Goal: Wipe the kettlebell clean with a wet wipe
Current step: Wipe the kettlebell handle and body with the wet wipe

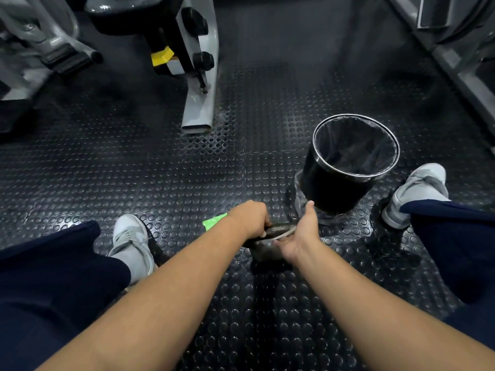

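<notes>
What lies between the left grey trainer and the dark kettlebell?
Head view: a bright green flat packet lies on the studded black mat, partly hidden behind the left hand.

Floor (160, 170): black rubber, raised round-stud pattern throughout.
Bin (334, 188): glossy black wall, silver rim, translucent grey liner.
Kettlebell (267, 250): dark grey, faintly speckled.
Wet wipe (284, 234): white.
Packet (213, 221): bright green, left of the bin.
Shoes (131, 239): light grey, one on either side of the bin.
Trousers (53, 277): plain navy.
Machine leg (199, 103): pale grey, beyond the bin to its left.
Tab (161, 56): yellow, on the machine.
</notes>
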A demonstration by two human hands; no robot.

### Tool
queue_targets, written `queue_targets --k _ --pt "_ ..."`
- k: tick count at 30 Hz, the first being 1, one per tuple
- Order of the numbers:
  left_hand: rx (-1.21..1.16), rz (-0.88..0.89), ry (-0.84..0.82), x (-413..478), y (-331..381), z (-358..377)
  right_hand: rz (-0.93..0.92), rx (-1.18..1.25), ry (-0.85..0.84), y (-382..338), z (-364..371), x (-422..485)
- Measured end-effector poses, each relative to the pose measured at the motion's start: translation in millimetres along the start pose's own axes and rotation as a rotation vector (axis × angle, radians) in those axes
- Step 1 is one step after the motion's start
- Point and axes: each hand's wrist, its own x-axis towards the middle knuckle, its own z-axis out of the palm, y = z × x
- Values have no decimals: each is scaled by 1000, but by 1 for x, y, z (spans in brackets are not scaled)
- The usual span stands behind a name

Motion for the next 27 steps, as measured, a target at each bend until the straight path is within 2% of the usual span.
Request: queue_targets --k 5,8,14,17,23,27 --pt "-33 -28 -6 2 0 -1 -16 -184 -34 36 11 -6" --pt "-20 -34 -2 1 1 -2 31 -203 -65 37 11 -3" --pt "1 -11 -17 2 0 -1 42 41 -36 -2 0 0" --pt "4 -17 -15 2 0 -1 -5 -48 -5 4 1 -1" --pt "-6 -65 16 -1 3 -1 10 -292 -69 39 16 -7" --pt "-9 -45 -12 -2 3 -4 122 -92 -66 6 12 2"
